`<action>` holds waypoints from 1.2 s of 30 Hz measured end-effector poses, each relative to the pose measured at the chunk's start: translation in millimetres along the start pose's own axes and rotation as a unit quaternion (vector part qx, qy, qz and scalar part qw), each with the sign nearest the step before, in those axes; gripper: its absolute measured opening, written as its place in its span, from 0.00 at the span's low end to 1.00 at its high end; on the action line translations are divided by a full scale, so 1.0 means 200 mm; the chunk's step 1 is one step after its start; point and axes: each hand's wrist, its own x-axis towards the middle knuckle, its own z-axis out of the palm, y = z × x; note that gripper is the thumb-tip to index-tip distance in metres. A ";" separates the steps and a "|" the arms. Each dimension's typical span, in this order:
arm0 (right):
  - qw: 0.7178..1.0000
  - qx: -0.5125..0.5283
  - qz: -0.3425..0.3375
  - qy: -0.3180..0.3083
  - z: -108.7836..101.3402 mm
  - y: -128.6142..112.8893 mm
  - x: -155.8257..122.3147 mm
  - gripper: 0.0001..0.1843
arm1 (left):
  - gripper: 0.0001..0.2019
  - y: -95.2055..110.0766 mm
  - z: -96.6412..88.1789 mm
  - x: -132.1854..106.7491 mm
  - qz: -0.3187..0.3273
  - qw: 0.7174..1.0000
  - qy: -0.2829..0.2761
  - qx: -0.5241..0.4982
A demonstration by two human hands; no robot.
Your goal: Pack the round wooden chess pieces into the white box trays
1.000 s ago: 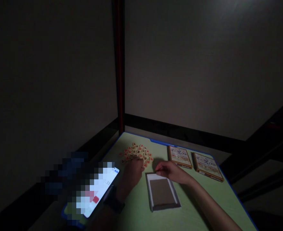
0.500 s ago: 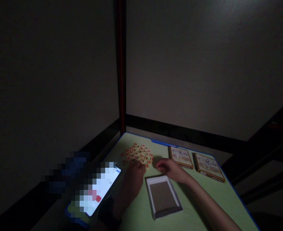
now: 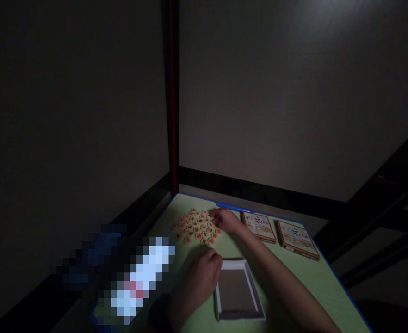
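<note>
Round Chinese chess pieces with red and dark characters lie in a loose cluster on the table. My right hand reaches over the right edge of this cluster, its fingertips pinched at a chess piece there. Closer to me, my left hand is closed, with curled fingers, at the upper left corner of a shallow open box tray. Whatever the left fingers hold is hidden. The tray has white walls and a brown bottom with no pieces visible in it.
Two flat illustrated boxes lie along the far right of the green table. A bright phone, partly pixelated, is at the left edge. Walls meet in a corner behind the table.
My left hand has drawn back from the pieces to the tray's corner. My right hand has moved up and left, from above the tray to the cluster's right side.
</note>
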 end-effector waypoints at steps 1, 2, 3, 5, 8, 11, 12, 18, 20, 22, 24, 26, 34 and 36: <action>1.000 -0.008 -0.001 -0.004 0.00 -0.01 0.00 0.15 | 0.14 0.00 0.01 0.00 0.004 1.000 0.000 0.004; 1.000 -0.015 -0.002 -0.009 0.00 -0.01 0.01 0.15 | 0.14 0.00 0.01 0.00 0.007 1.000 -0.001 0.011; 1.000 -0.022 -0.002 -0.014 -0.01 -0.02 0.01 0.15 | 0.13 0.01 0.02 0.00 0.010 1.000 -0.003 0.018; 0.999 -0.035 0.000 -0.023 -0.01 -0.03 0.02 0.15 | 0.13 0.01 0.03 0.00 0.015 0.999 -0.004 0.029; 0.998 -0.050 0.004 -0.030 -0.01 -0.05 0.03 0.17 | 0.13 0.02 0.02 -0.01 0.016 0.999 -0.009 0.029; 0.998 -0.056 -0.002 -0.037 -0.01 -0.05 0.04 0.18 | 0.14 0.03 -0.01 -0.01 0.009 0.999 -0.021 0.026; 0.998 -0.056 -0.006 -0.040 -0.01 -0.04 0.05 0.18 | 0.14 0.03 -0.02 -0.01 0.008 0.999 -0.026 0.027; 0.996 -0.064 -0.021 -0.055 -0.01 -0.02 0.04 0.18 | 0.14 0.03 0.01 -0.02 0.025 0.998 -0.019 0.054; 0.996 -0.069 -0.021 -0.056 -0.01 -0.01 0.04 0.18 | 0.14 0.02 0.02 -0.02 0.035 0.997 -0.012 0.064; 0.996 -0.072 -0.021 -0.053 -0.02 0.00 0.06 0.17 | 0.13 0.02 0.02 -0.02 0.038 0.996 -0.013 0.073; 0.996 -0.073 -0.025 -0.045 -0.05 -0.01 0.10 0.16 | 0.13 0.03 0.02 -0.02 0.034 0.996 -0.013 0.077; 0.996 -0.073 -0.035 -0.039 -0.07 -0.03 0.15 0.13 | 0.13 0.03 0.02 -0.02 0.031 0.997 -0.011 0.073; 0.991 -0.086 -0.052 -0.090 -0.01 -0.13 0.33 0.11 | 0.14 0.02 0.02 -0.01 0.022 0.998 -0.011 0.064; 0.990 -0.091 -0.044 -0.094 0.00 -0.13 0.34 0.10 | 0.14 0.02 0.02 -0.01 0.024 0.998 -0.013 0.062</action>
